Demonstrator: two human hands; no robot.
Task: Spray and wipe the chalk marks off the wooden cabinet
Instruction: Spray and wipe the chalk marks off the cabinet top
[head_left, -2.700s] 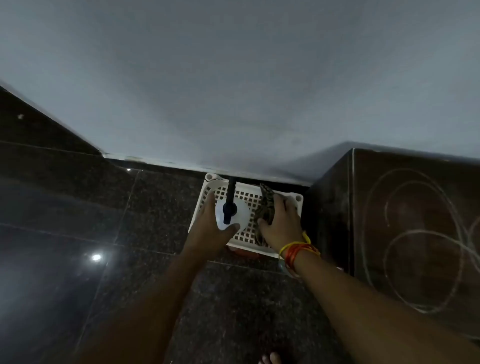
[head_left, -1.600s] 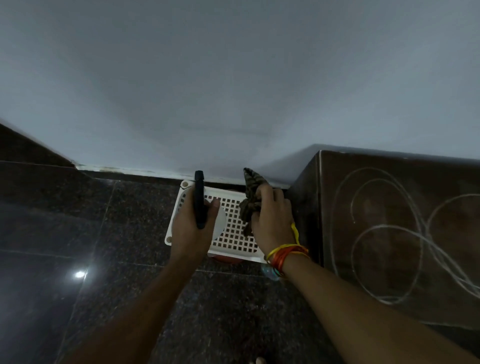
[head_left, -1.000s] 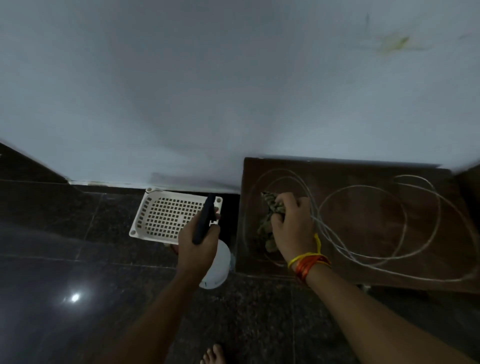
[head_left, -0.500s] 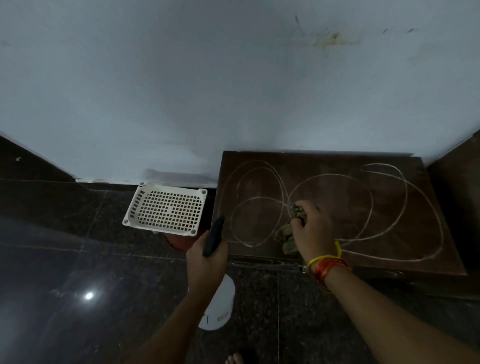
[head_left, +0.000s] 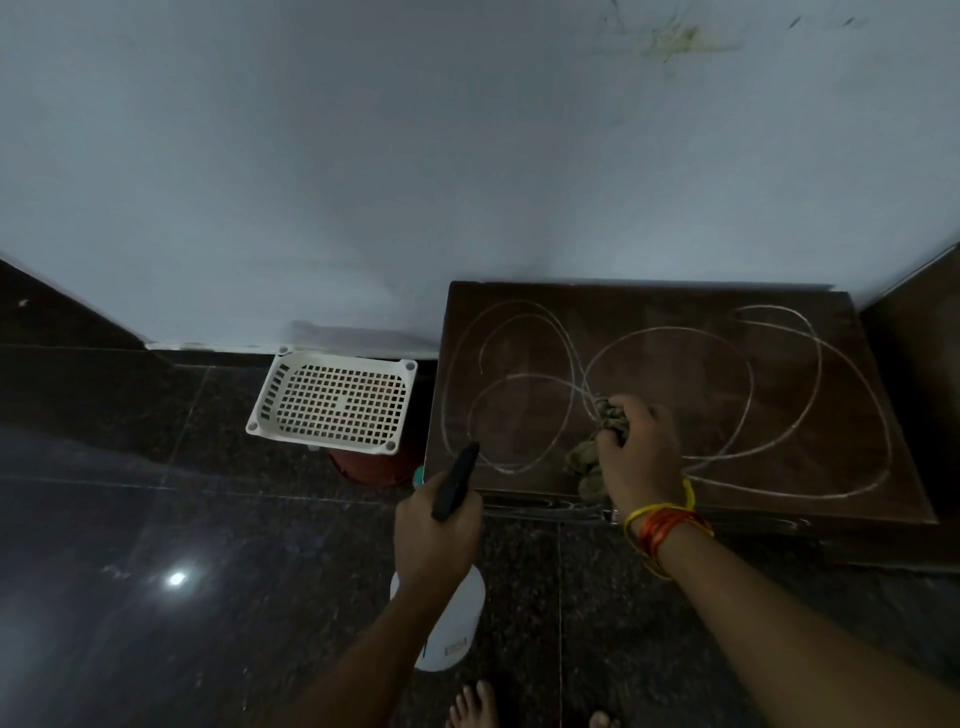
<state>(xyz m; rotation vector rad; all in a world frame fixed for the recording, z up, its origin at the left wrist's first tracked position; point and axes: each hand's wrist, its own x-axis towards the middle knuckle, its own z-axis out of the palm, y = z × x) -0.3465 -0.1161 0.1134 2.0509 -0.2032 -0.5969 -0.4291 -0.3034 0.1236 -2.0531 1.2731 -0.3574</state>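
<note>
1. Pale wall (head_left: 363, 156) at the far side, with a small yellow-green stain high on the right.
2. Dark shiny floor (head_left: 156, 545) below, with one bright spot of light near the left.
3. Brown wooden cabinet (head_left: 675, 312) on the right, pushed up against the wall.
4. White chalk marks (head_left: 748, 358) all over the cabinet top, in big loops that cross each other.
5. White basket (head_left: 275, 395) with lots of little holes, left of the cabinet, close to the wall.
6. Something round and red-brown (head_left: 371, 465) under the near edge of the basket; cannot tell what.
7. White spray bottle (head_left: 449, 631) with a black top, held at the near left corner of the cabinet, top pointing toward the chalk.
8. Left hand (head_left: 436, 535) wrapped tight around the neck of the bottle.
9. Right hand (head_left: 641, 452) on the cabinet top, fingers curled and grabbing a rag.
10. Brownish rag (head_left: 584, 462), all bunched up, lying on the cabinet where the chalk loops cross.
11. Yellow and orange bands (head_left: 662, 525) around the right wrist.
12. Bare toes (head_left: 472, 709) at the near edge, on the floor.
</note>
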